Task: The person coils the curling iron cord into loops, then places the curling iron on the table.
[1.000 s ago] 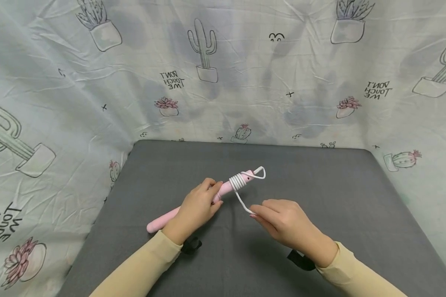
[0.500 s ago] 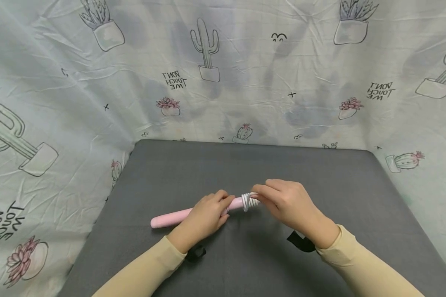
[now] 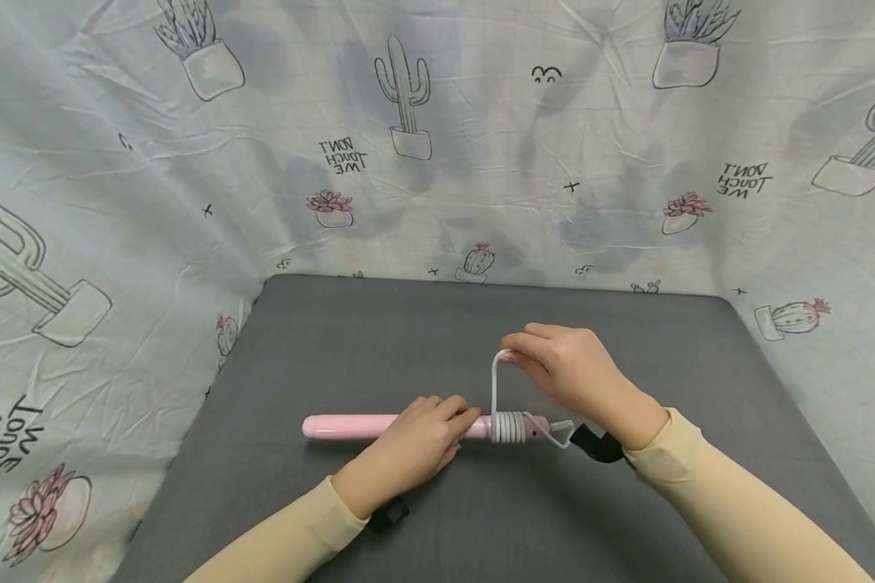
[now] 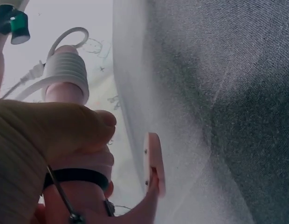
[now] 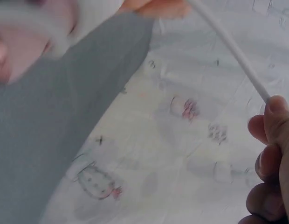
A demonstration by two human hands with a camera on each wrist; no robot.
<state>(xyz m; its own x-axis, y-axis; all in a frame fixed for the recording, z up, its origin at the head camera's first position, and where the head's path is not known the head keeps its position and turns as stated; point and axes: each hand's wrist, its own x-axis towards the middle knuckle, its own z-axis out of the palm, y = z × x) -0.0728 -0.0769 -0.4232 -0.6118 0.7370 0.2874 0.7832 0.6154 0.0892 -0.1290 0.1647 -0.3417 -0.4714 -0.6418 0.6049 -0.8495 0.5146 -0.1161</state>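
A pink curling iron [image 3: 350, 427] lies nearly level above the grey table, its rounded barrel end to the left. My left hand [image 3: 417, 444] grips it around the middle; in the left wrist view the thumb [image 4: 88, 123] crosses the handle and a pink lever [image 4: 153, 163] sticks out beside it. Several turns of white cord [image 3: 508, 427] wrap the handle, with a small loop at its right end. My right hand [image 3: 572, 366] pinches the cord above and to the right of the coil, and a taut length rises to its fingertips. The right wrist view shows the cord [image 5: 233, 44] pulled straight.
The grey table [image 3: 379, 340] spreads around both hands. Behind it and at both sides hangs a pale cloth [image 3: 481, 186] printed with cactus drawings. Black straps [image 3: 598, 445] sit at the wrists.
My right hand has passed over the handle with the cord and risen above it, from below it a second ago. The curling iron has turned from slanted to nearly level.
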